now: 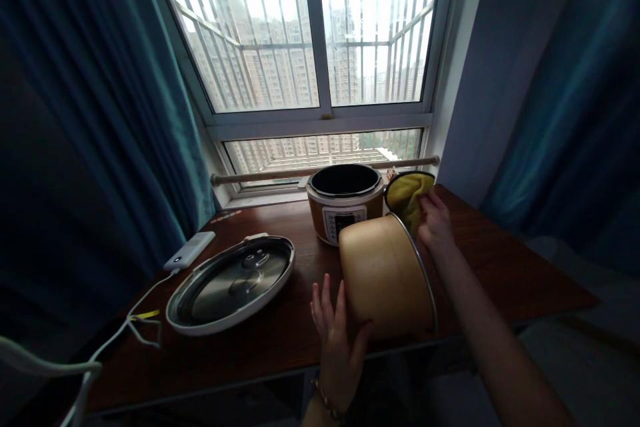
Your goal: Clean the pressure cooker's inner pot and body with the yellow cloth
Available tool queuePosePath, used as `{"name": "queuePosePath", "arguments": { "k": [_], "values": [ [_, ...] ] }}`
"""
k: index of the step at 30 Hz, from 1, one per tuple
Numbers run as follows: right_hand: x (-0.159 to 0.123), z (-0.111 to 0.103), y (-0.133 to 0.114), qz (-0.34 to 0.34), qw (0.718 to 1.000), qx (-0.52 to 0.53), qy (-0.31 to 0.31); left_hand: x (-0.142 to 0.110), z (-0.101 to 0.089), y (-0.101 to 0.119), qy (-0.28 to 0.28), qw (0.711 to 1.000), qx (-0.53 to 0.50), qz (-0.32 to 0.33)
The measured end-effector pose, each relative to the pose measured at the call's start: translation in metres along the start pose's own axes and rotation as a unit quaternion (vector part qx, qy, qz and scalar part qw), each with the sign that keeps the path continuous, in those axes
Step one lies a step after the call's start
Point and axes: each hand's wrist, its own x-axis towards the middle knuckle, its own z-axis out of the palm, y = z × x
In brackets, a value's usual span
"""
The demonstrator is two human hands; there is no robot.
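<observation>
left hand [336,347] spread at the tilted pot [383,273], its inside hidden, right hand [436,223] gripping yellow cloth [407,195].

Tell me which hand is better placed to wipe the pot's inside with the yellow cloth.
Probably the right hand: it already holds the yellow cloth, beside the open end of the tilted pot. The left hand is at the closed end.

No readable text, cooker panel [344,221] print too small
</observation>
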Motion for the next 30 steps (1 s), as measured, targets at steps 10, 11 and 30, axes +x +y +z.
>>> {"name": "queuePosePath", "arguments": {
  "k": [10,11,30],
  "values": [
    [-0.167,0.072,-0.055,-0.327,0.711,-0.601,-0.161,-0.008,-0.002,0.001,0.054,0.990,-0.128,-0.021],
    [-0.173,0.072,-0.041,-0.296,0.704,-0.625,-0.162,-0.010,-0.005,0.001,0.068,0.984,-0.159,-0.050],
    [-0.146,-0.041,-0.001,-0.105,0.866,-0.488,0.003,0.053,0.001,0.026,0.197,0.969,0.107,0.103]
  ]
}}
